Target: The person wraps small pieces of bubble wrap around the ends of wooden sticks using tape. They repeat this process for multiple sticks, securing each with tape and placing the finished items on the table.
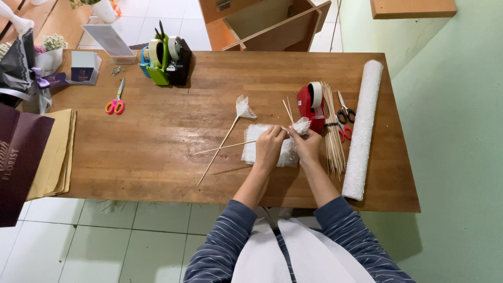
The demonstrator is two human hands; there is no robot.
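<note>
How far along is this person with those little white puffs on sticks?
One finished puff on a stick lies on the table. A second is in hand: the left hand holds a stick while the right hand gathers a white mesh piece at its tip. A bundle of bare sticks and a full mesh roll wait unused, so it looks early.

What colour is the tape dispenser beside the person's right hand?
Red, holding a white tape roll; the tape dispenser shows clearly in the head view.

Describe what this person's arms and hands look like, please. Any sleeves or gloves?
Both the left hand and right hand are bare: no gloves, and no rings or watch that I can make out. The dark blue sleeves with thin pale stripes are pushed up, leaving the forearms uncovered.
</note>
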